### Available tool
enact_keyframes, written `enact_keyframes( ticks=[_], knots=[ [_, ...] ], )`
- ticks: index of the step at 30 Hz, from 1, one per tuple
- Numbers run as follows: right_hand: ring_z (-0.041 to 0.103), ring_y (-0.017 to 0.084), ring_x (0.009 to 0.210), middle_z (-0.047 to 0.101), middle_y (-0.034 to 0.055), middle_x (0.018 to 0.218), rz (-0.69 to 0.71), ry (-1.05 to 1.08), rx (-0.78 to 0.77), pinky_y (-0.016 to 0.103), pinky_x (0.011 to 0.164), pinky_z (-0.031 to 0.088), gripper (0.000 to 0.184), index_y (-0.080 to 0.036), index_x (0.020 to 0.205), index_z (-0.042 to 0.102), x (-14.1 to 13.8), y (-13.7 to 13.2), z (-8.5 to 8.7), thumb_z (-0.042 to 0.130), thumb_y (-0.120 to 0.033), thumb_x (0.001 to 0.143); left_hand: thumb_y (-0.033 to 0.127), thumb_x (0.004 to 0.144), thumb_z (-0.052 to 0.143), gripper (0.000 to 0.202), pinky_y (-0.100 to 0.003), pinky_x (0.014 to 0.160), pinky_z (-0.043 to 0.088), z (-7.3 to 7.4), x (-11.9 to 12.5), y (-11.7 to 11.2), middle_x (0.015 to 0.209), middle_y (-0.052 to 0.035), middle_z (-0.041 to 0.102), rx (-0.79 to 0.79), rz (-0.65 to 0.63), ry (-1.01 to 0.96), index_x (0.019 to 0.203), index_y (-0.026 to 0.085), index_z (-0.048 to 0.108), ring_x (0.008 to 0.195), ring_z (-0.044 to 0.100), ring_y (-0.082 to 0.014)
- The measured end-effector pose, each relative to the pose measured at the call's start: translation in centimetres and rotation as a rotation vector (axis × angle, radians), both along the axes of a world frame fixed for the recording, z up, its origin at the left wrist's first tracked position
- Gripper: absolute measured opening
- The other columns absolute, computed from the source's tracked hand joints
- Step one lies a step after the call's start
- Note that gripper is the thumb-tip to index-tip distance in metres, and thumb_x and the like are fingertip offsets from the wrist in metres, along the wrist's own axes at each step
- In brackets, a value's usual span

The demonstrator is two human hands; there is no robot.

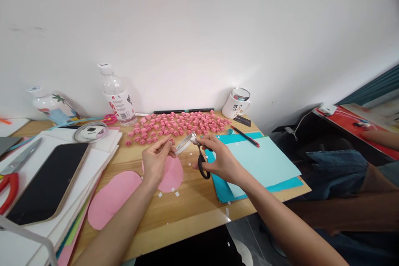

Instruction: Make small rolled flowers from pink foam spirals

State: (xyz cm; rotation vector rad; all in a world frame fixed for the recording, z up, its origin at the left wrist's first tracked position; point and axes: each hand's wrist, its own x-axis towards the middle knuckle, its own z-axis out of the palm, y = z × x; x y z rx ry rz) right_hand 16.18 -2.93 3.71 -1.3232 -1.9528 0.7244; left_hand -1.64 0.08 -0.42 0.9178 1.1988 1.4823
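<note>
Pinched between the thumb and fingers of my left hand point(156, 158) is a small rolled pink paper rose, partly hidden by the fingertips. A narrow white strip point(183, 144), which looks like tape, runs from those fingers towards my right hand point(220, 156). My right hand is closed on black-handled scissors point(204, 168), whose blades meet the strip's far end. Whether they cut it, I cannot tell. Below my left hand lie pink paper circles point(174, 174). Many pink paper roses point(177, 124) are spread behind both hands.
Left are a phone point(46, 181) on stacked paper, red-handled scissors point(9, 191), a tape roll point(90, 131) and water bottles point(116, 99). A mug point(233, 106), red-ended pen point(246, 137) and pale blue paper point(264, 162) are right. Another person's arm point(380, 138) shows far right.
</note>
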Motion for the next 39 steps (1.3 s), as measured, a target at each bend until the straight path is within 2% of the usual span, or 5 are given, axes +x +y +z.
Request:
enact_keyframes(
  ticks=[15,22,28,35,39],
  knots=[
    [0.045,0.012,0.070,0.050,0.0018,0.086,0.035,0.048,-0.002,0.026,0.063,0.041,0.039,-0.024,0.107,0.060,0.4,0.1,-0.2,0.066,-0.020,0.069,0.025,0.065,0.069,0.032,-0.025,0.049,0.050,-0.5,0.0,0.1,0.066,-0.0024,0.067,-0.009,0.000,0.020,0.094,0.012,0.069,0.045,0.054,-0.0083],
    [0.046,0.012,0.067,0.051,0.0022,0.083,0.013,0.027,0.028,0.024,0.061,0.041,0.020,-0.022,0.094,0.064,0.5,-0.5,0.0,0.061,-0.021,0.073,0.027,0.065,0.068,0.033,-0.025,0.050,0.049,-0.4,-0.1,0.2,0.060,-0.0012,0.065,-0.003,0.041,0.076,0.093,0.011,0.069,0.044,0.053,-0.0091],
    [0.049,0.011,0.065,0.053,0.0033,0.086,0.006,0.001,0.052,0.024,0.059,0.041,0.024,-0.023,0.097,0.064,0.8,-0.9,-0.7,0.052,-0.015,0.077,0.027,0.069,0.065,0.031,-0.023,0.049,0.045,-0.6,-0.1,0.1,0.053,0.0017,0.060,0.089,0.070,0.161,0.095,0.011,0.069,0.043,0.048,-0.0079],
    [0.054,0.017,0.075,0.055,0.0056,0.094,-0.210,-0.138,0.198,0.030,0.066,0.044,0.035,-0.023,0.105,0.059,2.3,-1.1,0.1,0.048,-0.011,0.074,0.030,0.077,0.057,0.030,-0.025,0.059,0.046,-1.1,-0.5,-0.1,0.073,-0.0033,0.066,0.253,0.134,0.431,0.102,0.018,0.067,0.058,0.056,-0.0121],
    [0.054,0.020,0.085,0.054,0.0067,0.098,-0.186,-0.376,0.069,0.031,0.070,0.043,0.036,-0.022,0.100,0.057,3.4,-0.5,0.0,0.053,-0.008,0.067,0.026,0.078,0.055,0.022,-0.026,0.067,0.047,-1.3,-0.1,-0.7,0.085,-0.0048,0.069,0.397,0.039,0.671,0.093,0.022,0.070,0.071,0.061,-0.0153]
  ],
)
